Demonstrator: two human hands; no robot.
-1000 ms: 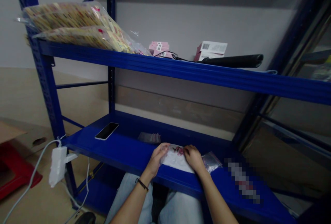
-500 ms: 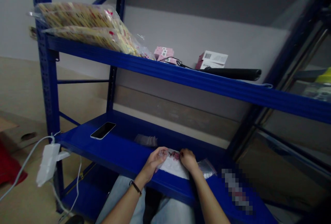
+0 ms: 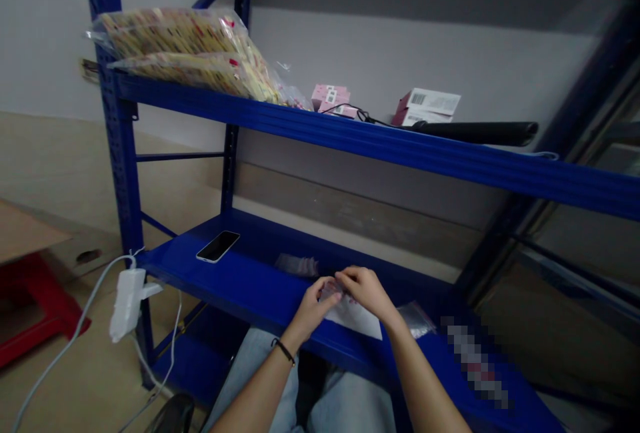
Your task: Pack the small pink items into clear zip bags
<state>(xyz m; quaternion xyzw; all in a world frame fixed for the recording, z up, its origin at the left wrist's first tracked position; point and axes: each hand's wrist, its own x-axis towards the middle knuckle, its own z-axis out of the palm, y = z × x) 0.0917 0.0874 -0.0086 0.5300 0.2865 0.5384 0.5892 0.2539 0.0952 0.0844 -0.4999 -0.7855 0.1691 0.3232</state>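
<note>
Right hand (image 3: 365, 288) moved to left hand's (image 3: 311, 307) two o'clock, its grip unclear; left pinches clear plastic bag (image 3: 329, 290), best kept steady.

Blue metal rack (image 3: 370, 141) stands near a two-tone wall (image 3: 400, 53), grey-white over beige, dim light, tan floor (image 3: 93, 386) with red stand (image 3: 60, 293) at left.

Left of the grip lies a phone (image 3: 219, 247), farther left a power strip (image 3: 127, 305) and red stool (image 3: 59, 289), while above the grip an upper shelf (image 3: 350, 134) bears plastic bags (image 3: 173, 39), pink boxes (image 3: 331, 95) and a black rod (image 3: 483, 131).
</note>
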